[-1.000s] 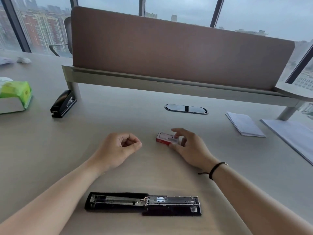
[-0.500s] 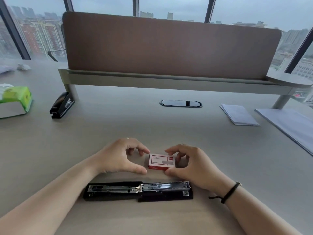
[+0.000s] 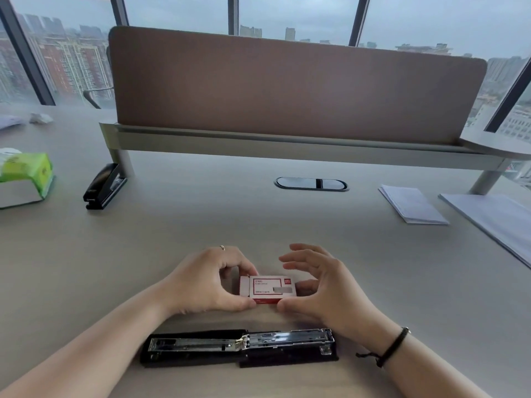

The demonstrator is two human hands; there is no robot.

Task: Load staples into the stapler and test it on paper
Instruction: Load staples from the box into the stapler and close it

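Black stapler (image 3: 238, 348) lies opened flat, channel seemingly empty | left hand (image 3: 207, 282) and right hand (image 3: 321, 291) pinch staple box (image 3: 268, 289), tray sliding out | loading, paper (image 3: 412, 204) test remain

1. A pale grey desk (image 3: 201, 225) spans the view.
2. A brown divider panel (image 3: 287, 84) stands upright on a raised grey shelf (image 3: 258, 145).
3. Tall dark-framed windows (image 3: 301, 12) show hazy towers, seemingly under overcast daylight.
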